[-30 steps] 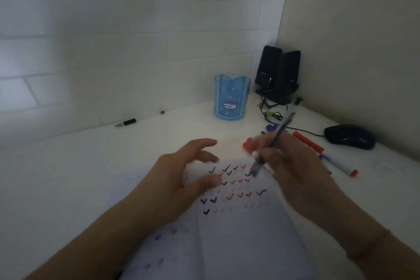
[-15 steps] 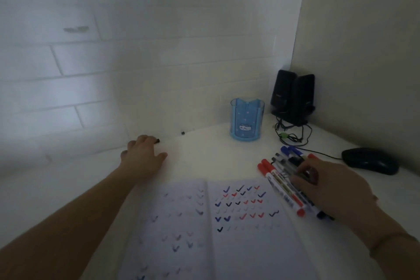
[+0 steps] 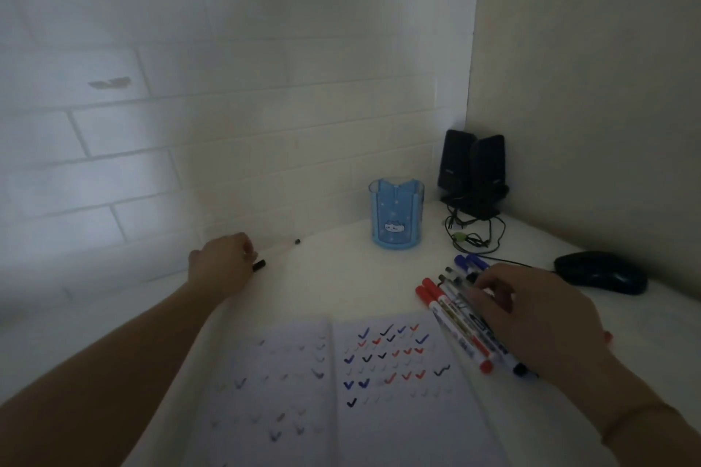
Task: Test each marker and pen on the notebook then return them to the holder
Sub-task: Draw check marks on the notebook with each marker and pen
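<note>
An open notebook [image 3: 379,402] with blue, red and black check marks lies in front of me. To its right lies a bundle of markers and pens [image 3: 453,318] with red, blue and black caps. My right hand [image 3: 531,318] rests on top of the bundle, fingers spread and curved over the barrels. Far left, by the wall, my left hand [image 3: 222,265] has its fingers curled around the black end of a clear-barrelled pen [image 3: 259,265]. The blue translucent holder [image 3: 396,216] stands upright at the back and looks empty.
Two black speakers [image 3: 472,167] with tangled cables [image 3: 470,235] fill the back right corner. A black mouse [image 3: 601,272] sits to the right of the markers. White brick wall at the back, plain wall on the right.
The right hand laid its pen down on the bundle beside the notebook and stays there. The left hand left the notebook, reached to the wall and closed on the pen lying there.
</note>
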Demonstrator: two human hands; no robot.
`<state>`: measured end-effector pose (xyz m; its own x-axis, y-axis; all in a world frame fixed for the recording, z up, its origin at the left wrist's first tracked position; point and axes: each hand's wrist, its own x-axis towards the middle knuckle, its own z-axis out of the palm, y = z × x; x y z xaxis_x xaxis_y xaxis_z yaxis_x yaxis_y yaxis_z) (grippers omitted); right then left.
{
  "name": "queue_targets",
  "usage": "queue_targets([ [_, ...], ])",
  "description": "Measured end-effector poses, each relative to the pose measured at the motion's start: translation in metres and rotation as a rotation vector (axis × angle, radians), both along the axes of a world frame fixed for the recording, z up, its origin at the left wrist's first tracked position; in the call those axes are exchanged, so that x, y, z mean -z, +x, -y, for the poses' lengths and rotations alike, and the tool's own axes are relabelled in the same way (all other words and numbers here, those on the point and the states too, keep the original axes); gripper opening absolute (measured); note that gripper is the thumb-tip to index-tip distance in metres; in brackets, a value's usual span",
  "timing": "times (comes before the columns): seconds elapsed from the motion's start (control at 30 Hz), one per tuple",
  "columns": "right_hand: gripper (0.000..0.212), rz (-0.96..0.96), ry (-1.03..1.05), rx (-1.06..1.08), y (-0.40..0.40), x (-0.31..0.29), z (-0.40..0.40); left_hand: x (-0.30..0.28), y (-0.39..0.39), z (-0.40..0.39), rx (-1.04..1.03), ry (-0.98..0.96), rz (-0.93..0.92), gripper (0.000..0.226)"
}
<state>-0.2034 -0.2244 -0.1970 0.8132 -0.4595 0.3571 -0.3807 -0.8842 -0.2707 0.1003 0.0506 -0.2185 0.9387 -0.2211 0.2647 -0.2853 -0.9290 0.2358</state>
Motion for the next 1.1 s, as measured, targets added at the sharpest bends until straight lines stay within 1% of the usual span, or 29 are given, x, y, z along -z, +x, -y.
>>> queue_targets([
  [0.07, 0.013, 0.015, 0.022, -0.017, 0.001, 0.001, -0.003, 0.000, -0.005, 0.007, 0.058, 0.045, -0.077, 0.026],
  [0.1, 0.014, 0.028, 0.033, -0.022, 0.001, 0.002, -0.003, 0.003, -0.007, 0.008, 0.075, 0.056, -0.084, 0.029],
  [0.17, 0.012, 0.029, 0.050, -0.036, -0.001, 0.000, -0.007, 0.009, -0.012, 0.011, 0.129, 0.045, -0.046, 0.024],
  [0.23, 0.014, 0.006, 0.058, -0.066, -0.003, -0.002, -0.010, 0.007, -0.020, 0.014, 0.198, -0.004, -0.025, 0.015],
  [0.27, 0.015, -0.004, 0.068, -0.080, -0.004, -0.005, -0.014, 0.002, -0.026, 0.018, 0.229, -0.051, -0.003, 0.013],
  [0.33, 0.021, 0.009, 0.095, -0.131, -0.005, -0.008, -0.025, -0.015, -0.048, 0.030, 0.323, -0.257, 0.064, 0.009],
  [0.37, 0.028, 0.038, 0.107, -0.177, -0.006, -0.008, -0.031, -0.026, -0.066, 0.036, 0.407, -0.374, 0.094, 0.006],
  [0.4, 0.038, 0.066, 0.144, -0.229, -0.008, -0.009, -0.038, -0.038, -0.089, 0.040, 0.531, -0.435, 0.109, 0.004],
  [0.43, 0.048, 0.092, 0.188, -0.285, -0.009, -0.008, -0.045, -0.049, -0.112, 0.041, 0.697, -0.408, 0.118, 0.003],
  [0.5, 0.061, 0.114, 0.253, -0.418, -0.012, -0.003, -0.059, -0.058, -0.151, 0.037, 0.998, -0.160, 0.119, 0.007],
  [0.53, 0.061, 0.123, 0.330, -0.495, -0.012, -0.001, -0.066, -0.057, -0.166, 0.033, 1.089, -0.049, 0.107, 0.010],
  [0.57, 0.054, 0.146, 0.413, -0.570, -0.012, 0.002, -0.073, -0.053, -0.177, 0.029, 1.149, -0.002, 0.086, 0.011],
  [0.6, 0.043, 0.178, 0.488, -0.639, -0.013, 0.003, -0.079, -0.046, -0.183, 0.025, 1.186, 0.006, 0.062, 0.011],
  [0.67, 0.017, 0.239, 0.548, -0.714, -0.013, 0.005, -0.089, -0.035, -0.191, 0.019, 1.206, 0.020, 0.001, 0.013],
  [0.7, 0.014, 0.241, 0.526, -0.718, -0.013, 0.005, -0.091, -0.031, -0.191, 0.016, 1.193, 0.062, -0.048, 0.016],
  [0.77, 0.030, 0.179, 0.592, -0.711, -0.013, 0.003, -0.093, -0.027, -0.183, 0.009, 1.153, 0.188, -0.155, 0.023],
  [0.8, 0.037, 0.145, 0.701, -0.697, -0.013, 0.002, -0.092, -0.026, -0.176, 0.007, 1.114, 0.227, -0.208, 0.023],
  [0.83, 0.040, 0.111, 0.785, -0.670, -0.012, 0.002, -0.091, -0.025, -0.170, 0.006, 1.061, 0.209, -0.256, 0.022],
  [0.87, 0.039, 0.085, 0.836, -0.652, -0.011, 0.002, -0.092, -0.022, -0.165, 0.007, 0.998, 0.141, -0.286, 0.022],
  [0.9, 0.031, 0.077, 0.831, -0.630, -0.009, 0.004, -0.093, -0.018, -0.161, 0.009, 0.933, 0.062, -0.287, 0.023],
  [0.93, 0.019, 0.071, 0.834, -0.603, -0.007, 0.006, -0.095, -0.014, -0.159, 0.013, 0.879, 0.004, -0.266, 0.022],
  [0.97, 0.012, 0.073, 0.837, -0.575, -0.005, 0.010, -0.096, -0.008, -0.158, 0.017, 0.839, -0.020, -0.231, 0.021],
  [1.03, 0.015, 0.090, 0.895, -0.546, -0.002, 0.016, -0.099, 0.006, -0.160, 0.023, 0.781, -0.003, -0.147, 0.028],
  [1.1, 0.017, 0.106, 1.004, -0.541, 0.001, 0.017, -0.099, 0.018, -0.162, 0.025, 0.748, 0.018, -0.055, 0.037],
])
